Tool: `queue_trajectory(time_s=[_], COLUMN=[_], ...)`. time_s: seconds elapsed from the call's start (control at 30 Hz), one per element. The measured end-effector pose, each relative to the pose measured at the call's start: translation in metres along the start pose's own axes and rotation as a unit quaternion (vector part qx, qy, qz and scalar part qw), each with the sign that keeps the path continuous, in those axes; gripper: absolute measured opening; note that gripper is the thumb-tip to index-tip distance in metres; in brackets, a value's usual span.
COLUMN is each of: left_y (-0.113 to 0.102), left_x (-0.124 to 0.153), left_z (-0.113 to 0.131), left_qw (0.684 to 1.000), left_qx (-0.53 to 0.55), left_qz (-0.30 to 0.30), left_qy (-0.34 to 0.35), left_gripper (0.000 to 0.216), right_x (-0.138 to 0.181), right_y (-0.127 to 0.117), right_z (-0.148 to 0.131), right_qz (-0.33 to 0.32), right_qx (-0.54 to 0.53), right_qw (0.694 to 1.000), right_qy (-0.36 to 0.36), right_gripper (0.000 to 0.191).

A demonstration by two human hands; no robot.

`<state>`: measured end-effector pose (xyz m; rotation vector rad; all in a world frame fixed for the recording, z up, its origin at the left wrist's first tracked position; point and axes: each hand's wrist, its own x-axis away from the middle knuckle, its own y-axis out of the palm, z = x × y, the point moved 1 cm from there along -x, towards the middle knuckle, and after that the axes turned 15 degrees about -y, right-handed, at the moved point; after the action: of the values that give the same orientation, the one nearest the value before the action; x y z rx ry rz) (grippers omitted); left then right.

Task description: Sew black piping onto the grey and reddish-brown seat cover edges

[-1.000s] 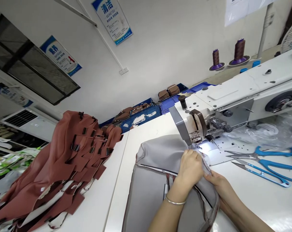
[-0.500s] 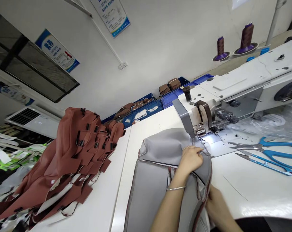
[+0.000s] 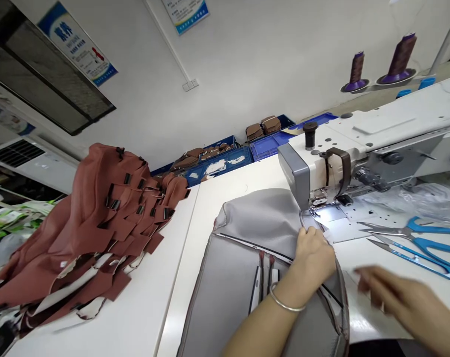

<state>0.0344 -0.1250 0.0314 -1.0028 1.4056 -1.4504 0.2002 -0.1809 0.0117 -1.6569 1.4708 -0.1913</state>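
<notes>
A grey fabric seat cover (image 3: pixel 258 218) with dark seams and reddish-brown edging lies on the white table, its far end fed under the presser foot of an industrial sewing machine (image 3: pixel 321 168). My left hand (image 3: pixel 314 258), with a metal bangle on the wrist, grips the cover's edge just in front of the needle. My right hand (image 3: pixel 392 292) is blurred, with fingers apart, off the cover to the right and nearest the scissors (image 3: pixel 425 243).
A heap of brown leather pieces (image 3: pixel 98 218) with black clips sits on the left table (image 3: pixel 135 297). Thread snips (image 3: pixel 414 260) lie beside the scissors. Blue crates (image 3: pixel 225 163) hold brown parts behind the tables. A clear plastic sheet (image 3: pixel 407 198) lies behind the machine.
My right hand has come off the cover and moved right over the table. The cover has shifted slightly, and my left hand stays on it near the needle.
</notes>
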Motion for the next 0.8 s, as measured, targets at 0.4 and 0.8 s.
queue_trajectory(time_s=[0.4,0.8], left_y=[0.002,-0.002], left_x=[-0.01,-0.004], left_z=[-0.034,-0.012], left_qw=[0.976,0.995], left_qx=[0.191,0.076], left_qz=[-0.059,-0.039], left_qy=[-0.091,-0.058], left_gripper=[0.039,0.028], right_x=[-0.095,-0.057], right_y=[0.034,0.043], right_z=[0.043,0.039], right_qz=[-0.16,-0.149], right_qx=[0.033,0.044], right_qw=[0.983,0.984], right_qy=[0.089,0.085], right_gripper=[0.021,0.039])
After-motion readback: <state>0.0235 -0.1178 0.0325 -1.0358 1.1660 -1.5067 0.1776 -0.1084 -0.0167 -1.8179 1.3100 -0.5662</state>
